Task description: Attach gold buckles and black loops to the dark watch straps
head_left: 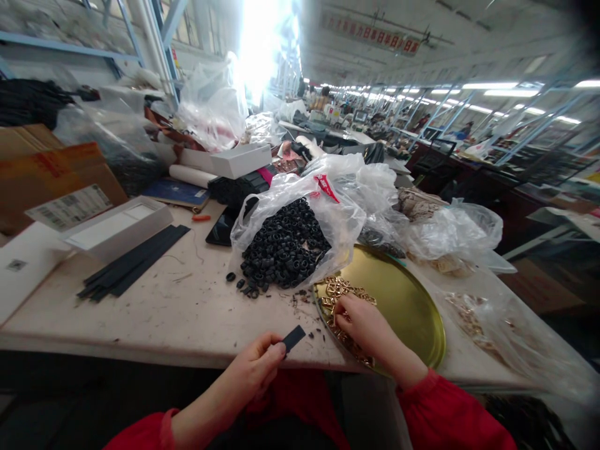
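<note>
My left hand (262, 362) pinches a short black strip (294, 339) near the table's front edge, with the strip's end pointing up and right. My right hand (359, 319) reaches over the left side of a round gold tray (407, 300), its fingers closed at a pile of gold metal buckles (340, 287). Whatever lies between those fingertips is too small to make out. Behind my hands an open plastic bag (344, 228) holds many small black loops (285, 244), some of them spilled onto the table.
Long black strips (135, 262) lie at the left beside a white box (119, 228) and a cardboard box (60, 181). An orange tool (201, 218) rests behind them. Plastic bags (450, 231) stand behind the tray, and another bag with gold pieces (506, 331) lies at the right.
</note>
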Demonstrator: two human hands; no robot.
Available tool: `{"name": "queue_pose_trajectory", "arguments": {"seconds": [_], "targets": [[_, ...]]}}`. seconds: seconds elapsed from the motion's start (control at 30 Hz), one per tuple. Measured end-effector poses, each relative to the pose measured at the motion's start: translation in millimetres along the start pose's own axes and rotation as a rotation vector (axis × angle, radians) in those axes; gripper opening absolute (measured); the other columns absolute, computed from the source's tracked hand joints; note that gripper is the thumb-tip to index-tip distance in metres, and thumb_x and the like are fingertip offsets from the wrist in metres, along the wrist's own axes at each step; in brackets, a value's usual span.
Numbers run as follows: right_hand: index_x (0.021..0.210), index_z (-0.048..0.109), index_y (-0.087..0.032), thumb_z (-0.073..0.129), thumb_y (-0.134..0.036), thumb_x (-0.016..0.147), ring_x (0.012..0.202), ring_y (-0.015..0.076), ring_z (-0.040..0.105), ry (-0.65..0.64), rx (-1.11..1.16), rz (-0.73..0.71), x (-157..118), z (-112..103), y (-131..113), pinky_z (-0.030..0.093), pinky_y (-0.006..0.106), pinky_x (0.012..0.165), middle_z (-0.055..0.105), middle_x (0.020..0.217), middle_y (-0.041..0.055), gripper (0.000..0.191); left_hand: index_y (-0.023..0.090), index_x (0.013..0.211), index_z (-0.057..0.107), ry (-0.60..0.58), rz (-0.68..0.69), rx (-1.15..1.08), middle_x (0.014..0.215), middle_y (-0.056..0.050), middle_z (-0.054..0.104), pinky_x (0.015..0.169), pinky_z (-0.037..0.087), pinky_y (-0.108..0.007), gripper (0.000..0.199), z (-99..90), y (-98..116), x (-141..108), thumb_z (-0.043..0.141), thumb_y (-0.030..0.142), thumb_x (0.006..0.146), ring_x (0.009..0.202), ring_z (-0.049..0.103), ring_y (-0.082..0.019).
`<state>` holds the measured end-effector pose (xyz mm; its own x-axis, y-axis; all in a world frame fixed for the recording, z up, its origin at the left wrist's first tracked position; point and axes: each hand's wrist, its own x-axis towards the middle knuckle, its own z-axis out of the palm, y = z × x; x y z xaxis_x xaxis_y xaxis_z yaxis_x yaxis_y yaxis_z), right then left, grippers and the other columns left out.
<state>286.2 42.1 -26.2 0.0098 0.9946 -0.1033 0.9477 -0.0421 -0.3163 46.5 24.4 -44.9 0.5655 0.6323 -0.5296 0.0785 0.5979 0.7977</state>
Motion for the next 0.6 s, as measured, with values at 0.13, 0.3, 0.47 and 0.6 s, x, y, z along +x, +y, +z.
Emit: {"name": "queue_pose_trajectory", "arguments": {"seconds": [0.13, 0.3, 0.47, 0.6], "targets": [[0.080, 0.049, -0.018, 0.043, -0.023, 0.077, 0.064, 0.0132, 0.055, 0.011, 0.275, 0.028, -10, -3, -11, 0.042, 0.025, 0.060, 0.060, 0.072, 0.0010, 0.008, 0.022, 0.074, 0.036, 0.086, 0.019, 0.043, 0.040, 0.013, 0.026, 0.035, 0.008, -0.018, 0.024, 7.3, 8, -10, 0.044, 0.044, 0.073, 0.034, 0.015, -0.005], [0.076, 0.050, -0.018, 0.056, -0.037, 0.071, 0.049, 0.0084, 0.046, -0.145, 0.942, 0.052, -35, 12, -57, 0.037, 0.022, 0.047, 0.054, 0.060, -0.0041, 0.021, 0.016, 0.074, 0.047, 0.169, 0.322, 0.235, 0.060, 0.004, 0.047, 0.047, 0.028, -0.018, 0.020, 16.7, 20, -23, 0.045, 0.036, 0.076, 0.050, 0.037, -0.006], [0.082, 0.058, -0.016, 0.068, -0.043, 0.067, 0.048, 0.0055, 0.042, -0.256, 1.296, 0.066, -63, 20, -94, 0.032, 0.019, 0.046, 0.056, 0.062, -0.0046, 0.032, 0.014, 0.084, 0.052, 0.141, 0.211, 0.182, 0.055, 0.007, 0.043, 0.042, 0.024, -0.019, 0.030, 13.5, 14, -35, 0.056, 0.041, 0.072, 0.045, 0.034, -0.006], [0.096, 0.063, -0.019, 0.074, -0.037, 0.065, 0.053, 0.0051, 0.046, -0.239, 1.479, 0.073, -78, 26, -101, 0.036, 0.019, 0.053, 0.062, 0.070, -0.0034, 0.038, 0.016, 0.079, 0.048, -0.013, 0.101, -0.168, 0.052, 0.009, 0.037, 0.037, 0.012, -0.019, 0.025, 10.3, 7, -47, 0.057, 0.039, 0.074, 0.036, 0.022, -0.002]]}}
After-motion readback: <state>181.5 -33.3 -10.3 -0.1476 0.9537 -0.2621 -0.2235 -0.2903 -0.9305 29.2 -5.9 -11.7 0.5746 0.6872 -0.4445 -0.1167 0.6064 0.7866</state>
